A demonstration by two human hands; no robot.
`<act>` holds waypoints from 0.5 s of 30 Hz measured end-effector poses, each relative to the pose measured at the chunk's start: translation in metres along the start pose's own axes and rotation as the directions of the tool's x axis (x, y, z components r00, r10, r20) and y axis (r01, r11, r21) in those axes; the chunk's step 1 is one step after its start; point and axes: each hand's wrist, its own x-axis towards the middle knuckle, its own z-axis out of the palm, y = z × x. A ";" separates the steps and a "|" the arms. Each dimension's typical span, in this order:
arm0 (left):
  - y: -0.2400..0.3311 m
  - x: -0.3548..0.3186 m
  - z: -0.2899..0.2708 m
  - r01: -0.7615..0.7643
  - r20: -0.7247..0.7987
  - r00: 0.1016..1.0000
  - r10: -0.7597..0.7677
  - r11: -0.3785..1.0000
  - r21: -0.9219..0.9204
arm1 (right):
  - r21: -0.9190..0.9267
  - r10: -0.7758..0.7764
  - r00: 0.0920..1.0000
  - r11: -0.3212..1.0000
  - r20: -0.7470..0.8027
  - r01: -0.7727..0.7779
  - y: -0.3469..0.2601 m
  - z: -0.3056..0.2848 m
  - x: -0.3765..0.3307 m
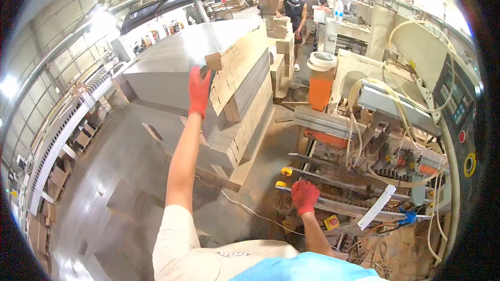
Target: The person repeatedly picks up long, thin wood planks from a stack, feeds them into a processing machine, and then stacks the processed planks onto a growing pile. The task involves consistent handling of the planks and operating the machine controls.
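My left hand (199, 92), in a red glove, reaches up to the near corner of a tall stack of grey-faced boards (172, 47). Its thumb and fingers are apart against the stack's edge, beside a dark strip. A small tan block (214, 61) juts out just above the fingertips. The boards' tan cut ends (239, 57) face right, towards the machine. My right hand (305, 196), also red-gloved, is closed, its fingers curled, over the metal rails (338, 205) at the machine's front. Nothing shows in it, and its palm side is hidden.
Right of me stands a machine with hoses (398, 99) and a control panel (454, 96). A yellow switch box (331, 222) and white strip (377, 207) are near its rails. A cable (245, 205) crosses the floor. Beyond an orange-and-white bin (321, 80), a person (295, 13) stands by stacked pieces.
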 end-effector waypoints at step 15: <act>0.013 0.094 0.097 0.428 -0.077 0.903 -0.422 0.879 0.210 | 0.031 0.140 0.987 0.989 0.075 -0.142 0.000 -0.006 -0.003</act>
